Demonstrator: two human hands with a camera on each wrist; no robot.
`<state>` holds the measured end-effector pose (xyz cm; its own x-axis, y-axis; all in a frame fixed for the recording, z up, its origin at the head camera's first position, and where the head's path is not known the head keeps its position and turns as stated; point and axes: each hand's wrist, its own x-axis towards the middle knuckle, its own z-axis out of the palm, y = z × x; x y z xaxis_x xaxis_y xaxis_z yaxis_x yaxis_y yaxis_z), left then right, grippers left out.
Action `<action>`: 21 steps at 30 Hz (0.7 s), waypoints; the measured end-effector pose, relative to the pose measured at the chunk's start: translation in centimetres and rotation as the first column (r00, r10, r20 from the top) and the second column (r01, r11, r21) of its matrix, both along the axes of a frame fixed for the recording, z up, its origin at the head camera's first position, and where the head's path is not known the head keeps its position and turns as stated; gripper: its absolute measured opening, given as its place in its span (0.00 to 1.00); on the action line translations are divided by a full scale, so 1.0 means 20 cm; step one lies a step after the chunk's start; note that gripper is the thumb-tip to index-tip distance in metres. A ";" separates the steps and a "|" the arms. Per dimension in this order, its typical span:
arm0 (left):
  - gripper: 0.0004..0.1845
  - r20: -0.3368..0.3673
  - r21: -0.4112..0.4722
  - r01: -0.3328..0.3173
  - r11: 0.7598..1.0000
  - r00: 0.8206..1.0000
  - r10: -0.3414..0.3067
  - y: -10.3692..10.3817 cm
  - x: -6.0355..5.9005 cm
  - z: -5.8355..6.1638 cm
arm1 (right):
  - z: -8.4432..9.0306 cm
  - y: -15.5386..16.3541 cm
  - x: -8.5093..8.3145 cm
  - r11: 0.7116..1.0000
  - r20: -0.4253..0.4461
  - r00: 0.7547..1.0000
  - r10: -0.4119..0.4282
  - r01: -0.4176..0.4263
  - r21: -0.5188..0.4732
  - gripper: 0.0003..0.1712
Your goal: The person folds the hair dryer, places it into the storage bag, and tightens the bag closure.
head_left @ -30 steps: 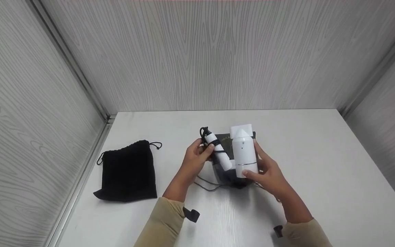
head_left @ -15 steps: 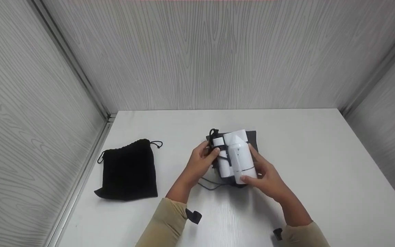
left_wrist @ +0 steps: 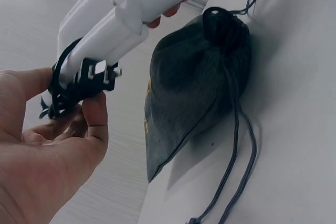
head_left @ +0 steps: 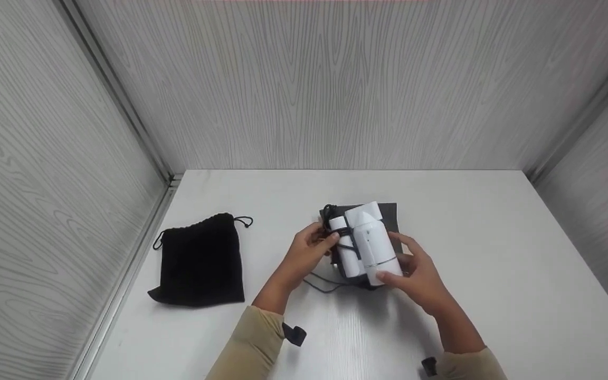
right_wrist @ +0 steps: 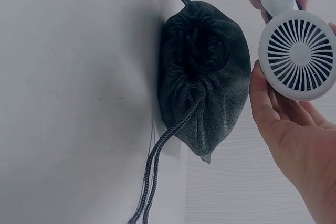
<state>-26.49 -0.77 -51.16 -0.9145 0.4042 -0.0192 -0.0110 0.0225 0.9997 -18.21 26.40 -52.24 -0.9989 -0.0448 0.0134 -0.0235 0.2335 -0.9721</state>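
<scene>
A white hair dryer [head_left: 372,245] is held above the table between both hands, its handle [head_left: 349,256] lying alongside the barrel. My left hand [head_left: 306,253] pinches the handle where the black cord is wound around it; the plug [left_wrist: 97,72] shows beside the fingertips in the left wrist view. Around the barrel's lower end, the fingers and thumb of my right hand [head_left: 423,279] grip it. The round grille [right_wrist: 300,53] faces the right wrist camera. Beneath the dryer is a dark grey drawstring pouch [left_wrist: 194,77], partly hidden in the head view, its neck gathered and bulging.
A flat black drawstring bag [head_left: 201,264] lies on the left of the white table [head_left: 494,253]. The pouch's cords [head_left: 325,287] trail out to the left on the tabletop. Wood-grain panels [head_left: 304,84] enclose the back and both sides.
The handle, earlier slanting towards the barrel, now runs parallel beside it. My left hand has moved right and slightly down, and the barrel has tilted left at its top. The black bag stays put.
</scene>
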 end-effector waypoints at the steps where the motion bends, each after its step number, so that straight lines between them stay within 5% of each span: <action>1: 0.28 -0.008 -0.006 -0.008 1.000 1.000 0.008 -0.01 -0.01 0.00 | 0.00 0.00 0.00 1.000 0.011 1.000 -0.004 0.005 -0.008 0.52; 10: 0.31 -0.084 -0.133 -0.142 0.981 0.988 0.131 -0.15 -0.04 -0.01 | 0.00 -0.02 0.01 0.997 0.065 0.996 -0.060 0.063 -0.052 0.48; 15: 0.31 -0.165 -0.251 -0.296 0.922 0.951 0.260 -0.22 -0.06 -0.02 | -0.01 -0.02 0.01 0.996 0.075 0.995 -0.068 0.072 -0.059 0.47; 21: 0.29 -0.252 -0.361 -0.412 0.837 0.907 0.338 -0.31 -0.13 -0.07 | -0.02 -0.02 0.02 0.995 0.072 0.995 -0.073 0.077 -0.062 0.45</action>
<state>-29.18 -6.99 -52.64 -0.9975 0.0208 0.0672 0.0694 0.4458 0.8925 -17.81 25.97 -52.66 -0.9980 0.0289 -0.0555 0.0596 0.1687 -0.9839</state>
